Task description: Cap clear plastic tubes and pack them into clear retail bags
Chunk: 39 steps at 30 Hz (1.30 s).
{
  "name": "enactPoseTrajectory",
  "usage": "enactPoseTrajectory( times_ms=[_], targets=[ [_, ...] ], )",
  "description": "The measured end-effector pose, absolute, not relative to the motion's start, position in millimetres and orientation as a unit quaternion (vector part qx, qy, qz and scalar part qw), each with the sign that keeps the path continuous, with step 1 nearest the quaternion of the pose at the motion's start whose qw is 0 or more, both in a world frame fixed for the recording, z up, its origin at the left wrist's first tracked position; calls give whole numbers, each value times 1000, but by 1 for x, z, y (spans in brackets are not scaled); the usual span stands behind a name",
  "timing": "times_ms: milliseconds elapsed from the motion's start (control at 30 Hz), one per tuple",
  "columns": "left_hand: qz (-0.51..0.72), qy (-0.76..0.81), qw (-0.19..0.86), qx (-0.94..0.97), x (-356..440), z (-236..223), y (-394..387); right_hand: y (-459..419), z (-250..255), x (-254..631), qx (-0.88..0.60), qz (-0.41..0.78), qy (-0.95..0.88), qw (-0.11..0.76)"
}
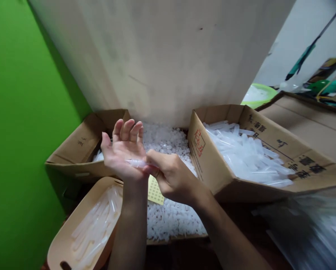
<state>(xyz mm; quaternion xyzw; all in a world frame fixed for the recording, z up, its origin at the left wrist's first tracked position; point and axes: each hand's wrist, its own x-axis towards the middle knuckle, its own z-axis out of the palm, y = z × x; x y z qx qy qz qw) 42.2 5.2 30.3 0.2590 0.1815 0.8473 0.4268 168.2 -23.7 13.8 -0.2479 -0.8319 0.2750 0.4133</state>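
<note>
My right hand [169, 174] pinches one end of a small translucent plastic tube [136, 163] with ridges near its end. The tube lies across the heel of my left palm, pressed against the skin. My left hand [125, 150] is turned palm up, its fingers spread and slightly curled, not gripping the tube. Below both hands spreads a heap of small white, translucent plastic pieces [173, 221], some with dark bits. A yellow sheet with rows of dots [156, 190] lies on the heap, partly behind my right hand.
On the right stands a cardboard box [212, 165] of translucent tubes [246, 157]. Another cardboard box [72, 146] is at the left, its contents mostly hidden. A beige basket [55, 240] with longer tubes [97, 221] sits at lower left. A green surface [21, 131] borders the left side.
</note>
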Motion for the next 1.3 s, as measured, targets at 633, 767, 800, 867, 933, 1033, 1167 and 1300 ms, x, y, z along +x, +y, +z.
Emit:
enactPoseTrajectory(
  times_ms=[633, 767, 800, 867, 933, 1033, 1167, 1300],
  targets=[
    [794, 179, 558, 163, 41, 47, -4, 1, -6, 175, -274, 242, -789, 493],
    [729, 146, 602, 292, 25, 46, -6, -9, 7, 178, -295, 426, -730, 446],
    [710, 134, 610, 327, 23, 46, -7, -10, 10, 179, -291, 466, -716, 430],
    [691, 107, 615, 365, 22, 46, -8, -11, 13, 182, -277, 515, -699, 412],
    [717, 99, 602, 336, 27, 47, -7, -10, 11, 182, -282, 485, -707, 432],
    [786, 159, 566, 190, 42, 46, -2, -3, 1, 178, -320, 275, -759, 496],
    [782, 246, 569, 62, 55, 40, 5, 8, -16, 173, -333, 92, -808, 476],
    [781, 261, 563, 75, 53, 36, 7, 11, -23, 174, -317, 142, -806, 478]
  ],
)
